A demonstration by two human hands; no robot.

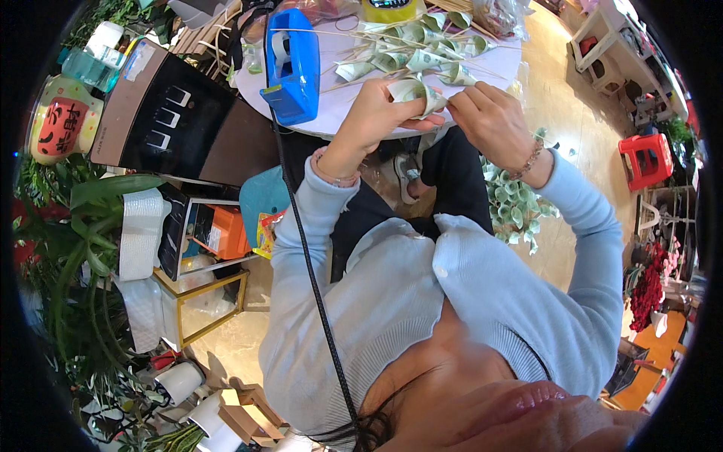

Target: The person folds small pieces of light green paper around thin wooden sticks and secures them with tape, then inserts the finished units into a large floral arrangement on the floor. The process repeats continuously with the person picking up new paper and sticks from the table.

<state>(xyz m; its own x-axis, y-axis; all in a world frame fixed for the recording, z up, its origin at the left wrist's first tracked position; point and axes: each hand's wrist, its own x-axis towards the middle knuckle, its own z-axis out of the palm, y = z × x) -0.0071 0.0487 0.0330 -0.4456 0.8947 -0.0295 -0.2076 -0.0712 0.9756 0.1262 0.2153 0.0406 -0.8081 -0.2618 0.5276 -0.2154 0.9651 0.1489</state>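
My left hand (390, 107) holds a banknote rolled into a cone (417, 95) over the near edge of the round white table (333, 125). My right hand (491, 116) is at the cone's right side, its fingertips pinched together against or close to the paper; what they grip is hidden. Beyond both hands lies a pile of similar banknote cones (392, 59) on thin wooden sticks. A blue tape dispenser (294, 68) with a roll of clear tape stands left of the pile.
A yellow tape roll (390, 11) and plastic bags (500, 17) lie at the table's far side. A black cord (305, 231) crosses the view. Green foliage (514, 206) is below my right forearm. A red stool (645, 162) stands at right, a dark cabinet (164, 113) at left.
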